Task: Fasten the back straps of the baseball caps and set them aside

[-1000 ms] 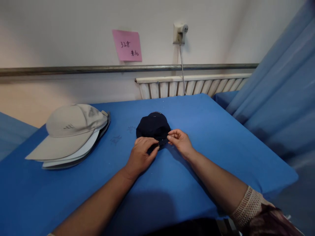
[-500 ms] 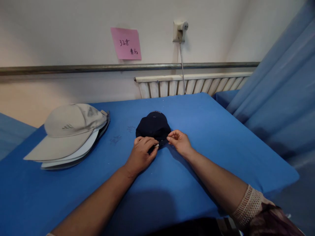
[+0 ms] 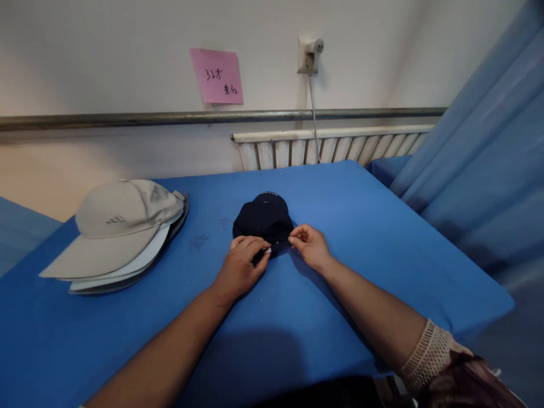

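Note:
A dark navy or black cap (image 3: 264, 215) lies on the blue-covered table (image 3: 340, 198), with its strap side toward me. My left hand (image 3: 243, 262) grips the near left part of its edge, fingers curled over the fabric; a small pale tag or label shows by the fingertips. With thumb and forefinger, my right hand (image 3: 311, 246) pinches the near right end of the cap's strap or edge. The spot between the two hands is dark, so the strap's details are hard to make out.
At the left, a stack of several caps (image 3: 114, 218) has a beige one on top. Behind the table are a radiator (image 3: 297, 148), a metal rail (image 3: 170, 117), a pink note (image 3: 217, 76) and a plugged socket (image 3: 309, 55). A blue curtain (image 3: 480, 136) hangs at right.
My left hand has shifted very slightly left with the near edge of the cap. The right hand keeps its pinch in nearly the same place.

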